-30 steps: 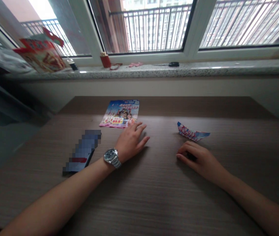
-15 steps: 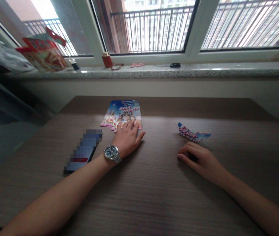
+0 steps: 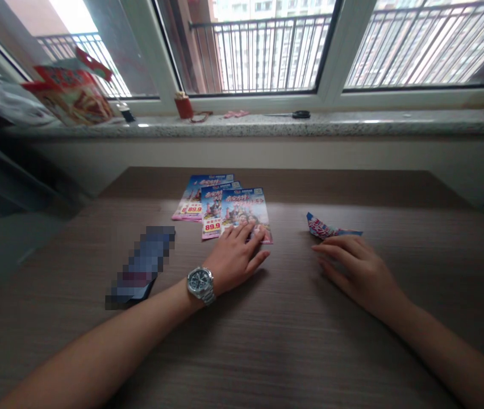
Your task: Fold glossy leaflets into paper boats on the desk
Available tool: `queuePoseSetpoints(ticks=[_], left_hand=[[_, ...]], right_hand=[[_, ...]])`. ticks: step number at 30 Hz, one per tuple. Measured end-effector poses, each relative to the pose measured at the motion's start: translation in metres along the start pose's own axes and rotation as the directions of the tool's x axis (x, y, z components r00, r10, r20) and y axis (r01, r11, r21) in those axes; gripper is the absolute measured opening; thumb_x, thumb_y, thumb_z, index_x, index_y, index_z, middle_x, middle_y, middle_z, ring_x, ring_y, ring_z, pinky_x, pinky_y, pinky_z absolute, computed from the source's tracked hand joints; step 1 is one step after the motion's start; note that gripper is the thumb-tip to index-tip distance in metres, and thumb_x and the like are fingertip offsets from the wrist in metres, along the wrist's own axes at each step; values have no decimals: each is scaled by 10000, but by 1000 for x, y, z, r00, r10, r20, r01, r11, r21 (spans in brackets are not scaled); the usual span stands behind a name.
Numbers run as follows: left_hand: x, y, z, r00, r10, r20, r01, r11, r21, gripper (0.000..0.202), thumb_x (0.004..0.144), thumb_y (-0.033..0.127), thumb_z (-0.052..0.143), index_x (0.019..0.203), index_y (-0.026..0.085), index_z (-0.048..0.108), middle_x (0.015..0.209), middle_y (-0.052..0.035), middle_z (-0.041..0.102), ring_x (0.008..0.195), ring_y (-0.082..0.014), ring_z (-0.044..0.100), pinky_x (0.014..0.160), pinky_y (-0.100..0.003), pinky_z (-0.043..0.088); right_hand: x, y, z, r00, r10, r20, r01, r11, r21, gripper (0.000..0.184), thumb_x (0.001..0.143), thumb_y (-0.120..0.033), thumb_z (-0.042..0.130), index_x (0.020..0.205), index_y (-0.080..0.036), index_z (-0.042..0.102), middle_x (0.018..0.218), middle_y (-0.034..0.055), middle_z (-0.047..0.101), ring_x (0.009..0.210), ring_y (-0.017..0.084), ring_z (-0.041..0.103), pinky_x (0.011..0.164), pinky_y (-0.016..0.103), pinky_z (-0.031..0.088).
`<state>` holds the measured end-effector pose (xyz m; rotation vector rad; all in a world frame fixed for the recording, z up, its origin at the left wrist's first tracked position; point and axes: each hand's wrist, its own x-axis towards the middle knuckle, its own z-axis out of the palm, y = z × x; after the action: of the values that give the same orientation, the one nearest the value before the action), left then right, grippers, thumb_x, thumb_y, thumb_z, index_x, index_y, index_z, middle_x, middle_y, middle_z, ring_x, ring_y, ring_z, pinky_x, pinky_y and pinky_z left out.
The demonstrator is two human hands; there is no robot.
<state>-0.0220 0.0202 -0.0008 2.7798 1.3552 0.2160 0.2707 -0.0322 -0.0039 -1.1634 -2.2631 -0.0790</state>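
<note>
My left hand (image 3: 237,255), with a steel watch (image 3: 200,284) on its wrist, lies flat with fingers spread. Its fingertips press on the lower edge of the top flyer (image 3: 246,205), a blue and pink printed sheet. Two more flyers show partly beneath and to the left, a middle flyer (image 3: 211,215) and a back flyer (image 3: 195,196), fanned out. To the right, my right hand (image 3: 353,264) hovers low over the table with fingers loosely curved and apart, holding nothing. Just beyond its fingers sits a folded paper boat (image 3: 321,226), partly hidden by them.
A phone (image 3: 142,264), blurred out, lies left of my left forearm on the wooden table (image 3: 284,341). On the stone windowsill (image 3: 353,129) are scissors (image 3: 299,115), a small red container (image 3: 183,106), pink bits (image 3: 236,114) and a red food bag (image 3: 71,94).
My left hand has slid toward me and to the right, drawing the top flyers along and fanning the stack. My right hand has risen slightly toward the paper boat, its fingers opening.
</note>
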Motion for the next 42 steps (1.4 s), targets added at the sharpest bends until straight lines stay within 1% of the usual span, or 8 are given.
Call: queuePoseSetpoints(ticks=[5, 10, 13, 20, 24, 30, 35, 42], left_hand=[[-2, 6, -1, 998, 60, -4, -60, 998, -8, 544, 1042, 537, 330, 1497, 250, 414, 1585, -102, 372, 1433, -304, 382, 1174, -510, 316], [-5, 13, -1, 991, 135, 5, -134, 990, -44, 535, 1045, 530, 335, 1496, 253, 410, 1587, -90, 375, 1440, -286, 380, 1167, -481, 337], [-7, 17, -2, 978, 207, 28, -204, 976, -70, 526, 1043, 517, 354, 1492, 250, 415, 1591, -86, 369, 1440, -288, 379, 1169, -483, 335], [-10, 25, -6, 953, 295, 66, -287, 952, -110, 519, 1028, 519, 397, 1478, 262, 438, 1584, -85, 383, 1433, -314, 383, 1160, -518, 343], [-10, 27, -7, 950, 311, 38, -305, 945, -121, 516, 1026, 504, 414, 1480, 259, 438, 1587, -80, 377, 1427, -301, 390, 1175, -500, 334], [-4, 19, -6, 987, 153, -55, -158, 981, -108, 488, 1048, 475, 373, 1483, 263, 433, 1523, -72, 457, 1403, -257, 417, 1173, -448, 350], [1, 1, 0, 998, -6, -70, 3, 999, -37, 543, 1051, 517, 306, 1505, 236, 403, 1475, -111, 490, 1346, -287, 466, 1132, -483, 368], [6, -14, 4, 991, -90, -98, 94, 995, 45, 551, 1051, 525, 279, 1490, 225, 427, 1445, -126, 501, 1327, -297, 463, 1130, -500, 338]], right_hand=[[1, 9, -4, 999, 20, 26, -13, 973, -230, 373, 956, -224, 583, 1324, -179, 623, 1411, 143, 580, 1305, 358, 485, 1068, 554, 440], [-3, 23, 1, 997, 22, 71, 3, 944, -330, 348, 973, -185, 530, 1296, -188, 661, 1441, 124, 571, 1324, 364, 487, 1092, 558, 433], [-5, 30, 4, 993, 39, 110, 4, 931, -364, 393, 964, -126, 503, 1332, -156, 637, 1468, 159, 539, 1313, 356, 519, 1109, 545, 428], [-3, 37, 5, 992, 95, 81, -60, 933, -355, 370, 991, -201, 487, 1320, -142, 645, 1481, 186, 520, 1331, 358, 524, 1138, 566, 393], [-2, 27, 4, 997, 65, 38, -55, 971, -235, 369, 979, -205, 517, 1321, -133, 635, 1510, 186, 494, 1407, 340, 447, 1174, 545, 358], [-2, 1, 11, 978, -33, 206, 18, 997, 74, 413, 1012, -248, 488, 1421, -233, 547, 1569, 118, 438, 1465, 281, 372, 1172, 530, 378], [-3, -3, 17, 927, -83, 365, 33, 990, 140, 515, 1020, -311, 480, 1529, -303, 405, 1594, 79, 408, 1492, 279, 317, 1180, 578, 334], [-4, 0, 17, 930, -76, 360, 19, 987, 160, 461, 1012, -318, 502, 1471, -277, 493, 1569, 98, 445, 1458, 285, 385, 1184, 587, 321]])
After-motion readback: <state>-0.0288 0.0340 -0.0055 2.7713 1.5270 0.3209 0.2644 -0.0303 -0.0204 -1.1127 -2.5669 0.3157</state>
